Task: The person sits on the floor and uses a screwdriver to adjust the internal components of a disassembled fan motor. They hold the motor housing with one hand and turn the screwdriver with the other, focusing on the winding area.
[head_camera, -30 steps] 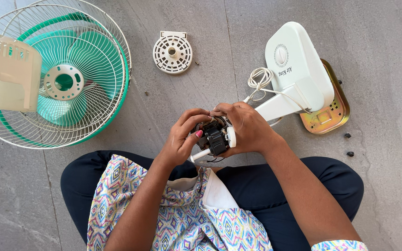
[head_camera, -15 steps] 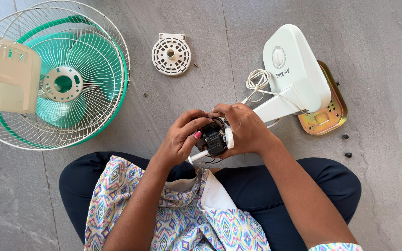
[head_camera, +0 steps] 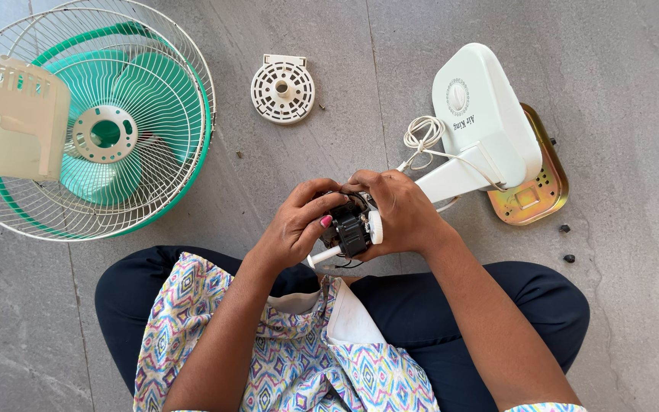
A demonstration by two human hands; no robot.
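Left hand and right hand both gripping black fan motor, white fan stand just beyond, wire grille on grey floor

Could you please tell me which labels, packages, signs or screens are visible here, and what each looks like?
Printed marking: small dark lettering on the white fan base, just below its round dial.
Dial ring: fine dark print circling that dial; too small to make out.
No packages, signs or screens show.
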